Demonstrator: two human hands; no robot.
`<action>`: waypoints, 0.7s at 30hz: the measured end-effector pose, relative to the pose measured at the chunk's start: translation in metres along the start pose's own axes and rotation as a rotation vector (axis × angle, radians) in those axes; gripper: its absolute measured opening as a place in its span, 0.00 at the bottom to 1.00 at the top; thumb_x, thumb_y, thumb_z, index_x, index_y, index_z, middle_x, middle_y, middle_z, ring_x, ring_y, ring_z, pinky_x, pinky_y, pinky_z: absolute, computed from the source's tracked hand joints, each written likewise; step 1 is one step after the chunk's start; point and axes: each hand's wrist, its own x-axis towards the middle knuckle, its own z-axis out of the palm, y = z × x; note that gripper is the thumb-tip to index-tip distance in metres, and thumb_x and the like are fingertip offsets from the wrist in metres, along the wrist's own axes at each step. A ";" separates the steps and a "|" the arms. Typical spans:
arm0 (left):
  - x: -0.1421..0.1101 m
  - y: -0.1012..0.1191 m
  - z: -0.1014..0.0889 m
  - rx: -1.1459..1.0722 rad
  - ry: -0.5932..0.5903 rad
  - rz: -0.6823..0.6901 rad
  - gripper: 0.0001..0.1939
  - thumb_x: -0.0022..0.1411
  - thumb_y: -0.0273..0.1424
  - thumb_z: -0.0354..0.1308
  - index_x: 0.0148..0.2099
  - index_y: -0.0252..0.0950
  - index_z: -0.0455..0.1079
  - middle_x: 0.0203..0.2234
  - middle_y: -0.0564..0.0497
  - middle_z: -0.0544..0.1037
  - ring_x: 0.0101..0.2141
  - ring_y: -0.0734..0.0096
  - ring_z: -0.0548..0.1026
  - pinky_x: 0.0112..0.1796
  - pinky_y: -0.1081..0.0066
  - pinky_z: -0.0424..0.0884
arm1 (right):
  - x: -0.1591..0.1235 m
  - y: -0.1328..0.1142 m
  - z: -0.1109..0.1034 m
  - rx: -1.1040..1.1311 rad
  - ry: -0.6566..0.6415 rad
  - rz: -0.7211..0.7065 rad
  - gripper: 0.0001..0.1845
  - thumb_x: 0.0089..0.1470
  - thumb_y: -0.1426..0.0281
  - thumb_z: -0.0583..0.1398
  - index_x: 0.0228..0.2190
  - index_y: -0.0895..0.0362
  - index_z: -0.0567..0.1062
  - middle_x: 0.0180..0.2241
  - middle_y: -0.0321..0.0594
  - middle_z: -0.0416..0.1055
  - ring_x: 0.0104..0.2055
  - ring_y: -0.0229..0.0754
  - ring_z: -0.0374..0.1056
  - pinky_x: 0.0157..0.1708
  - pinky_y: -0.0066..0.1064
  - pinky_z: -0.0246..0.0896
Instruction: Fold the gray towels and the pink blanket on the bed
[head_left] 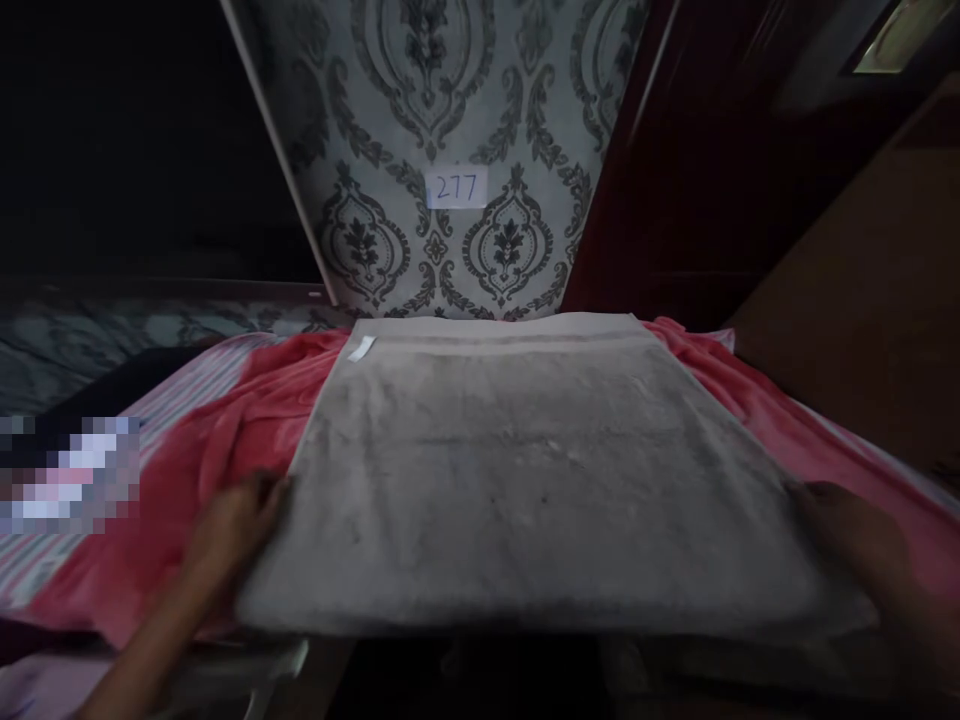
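Note:
A grey towel point(525, 470) lies spread flat across a red blanket point(225, 440) on a bed. A small white tag sits at the towel's far left corner. My left hand point(236, 525) grips the towel's near left edge, fingers curled on the cloth. At the near right corner my right hand point(855, 540) holds the towel's edge, its fingers partly hidden under the fabric and blurred.
A patterned wall panel point(450, 130) with a paper label reading 217 point(456, 187) stands behind the bed. Striped bedding point(75, 560) shows at the left. Dark wooden furniture point(862, 300) stands at the right. The room is dim.

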 end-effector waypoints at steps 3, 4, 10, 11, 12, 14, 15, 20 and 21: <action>-0.038 -0.012 0.013 -0.057 -0.018 -0.045 0.22 0.62 0.47 0.43 0.37 0.39 0.72 0.30 0.41 0.81 0.36 0.50 0.79 0.34 0.62 0.69 | -0.019 0.015 -0.007 0.100 -0.063 0.068 0.30 0.52 0.50 0.45 0.38 0.51 0.79 0.43 0.63 0.75 0.49 0.64 0.71 0.46 0.50 0.65; -0.046 -0.013 0.015 -0.074 -0.002 -0.060 0.21 0.61 0.47 0.44 0.36 0.38 0.72 0.29 0.40 0.81 0.35 0.49 0.79 0.33 0.62 0.69 | -0.023 0.017 -0.009 0.127 -0.071 0.073 0.29 0.50 0.50 0.46 0.38 0.50 0.79 0.43 0.64 0.75 0.49 0.65 0.70 0.46 0.50 0.64; -0.058 -0.006 0.009 -0.415 0.130 -0.151 0.18 0.56 0.46 0.49 0.29 0.39 0.70 0.23 0.46 0.77 0.32 0.54 0.77 0.31 0.65 0.68 | -0.033 0.003 -0.020 0.173 -0.091 0.024 0.24 0.50 0.56 0.48 0.37 0.50 0.80 0.37 0.63 0.75 0.47 0.65 0.71 0.47 0.51 0.64; -0.058 -0.007 0.006 -0.536 0.157 -0.156 0.18 0.55 0.47 0.50 0.29 0.39 0.70 0.22 0.48 0.76 0.31 0.56 0.76 0.31 0.66 0.69 | -0.035 -0.001 -0.023 0.176 -0.081 0.023 0.25 0.51 0.57 0.48 0.38 0.51 0.80 0.37 0.62 0.75 0.47 0.64 0.71 0.48 0.50 0.65; -0.059 -0.010 0.004 -0.654 0.174 -0.163 0.19 0.54 0.49 0.50 0.28 0.39 0.69 0.22 0.49 0.76 0.31 0.58 0.75 0.30 0.67 0.69 | -0.038 -0.005 -0.028 0.181 -0.072 0.027 0.25 0.53 0.58 0.47 0.40 0.52 0.80 0.37 0.62 0.76 0.47 0.64 0.71 0.48 0.49 0.65; -0.061 -0.016 0.000 -0.814 0.177 -0.175 0.21 0.53 0.52 0.52 0.29 0.39 0.68 0.23 0.51 0.75 0.31 0.60 0.74 0.31 0.68 0.70 | -0.045 -0.009 -0.037 0.193 -0.031 0.049 0.27 0.55 0.60 0.47 0.43 0.55 0.81 0.40 0.61 0.76 0.50 0.61 0.71 0.48 0.47 0.66; -0.063 -0.019 -0.001 -0.834 0.172 -0.187 0.21 0.54 0.52 0.52 0.29 0.39 0.69 0.24 0.51 0.75 0.31 0.61 0.74 0.32 0.68 0.70 | -0.049 -0.010 -0.041 0.190 -0.007 0.083 0.27 0.57 0.60 0.47 0.44 0.56 0.81 0.41 0.61 0.76 0.51 0.60 0.71 0.47 0.46 0.66; -0.065 -0.027 0.004 -0.479 0.163 -0.203 0.14 0.60 0.42 0.50 0.31 0.40 0.70 0.25 0.50 0.77 0.34 0.57 0.77 0.34 0.67 0.70 | -0.067 -0.005 -0.043 0.111 0.004 0.177 0.31 0.61 0.58 0.45 0.46 0.61 0.82 0.43 0.61 0.77 0.50 0.61 0.71 0.47 0.44 0.66; -0.064 -0.027 0.008 -0.376 0.176 -0.185 0.14 0.60 0.41 0.49 0.32 0.40 0.71 0.25 0.48 0.77 0.34 0.55 0.78 0.33 0.66 0.71 | -0.069 -0.003 -0.040 0.111 -0.004 0.165 0.32 0.61 0.58 0.44 0.46 0.61 0.82 0.43 0.61 0.77 0.50 0.61 0.71 0.47 0.45 0.65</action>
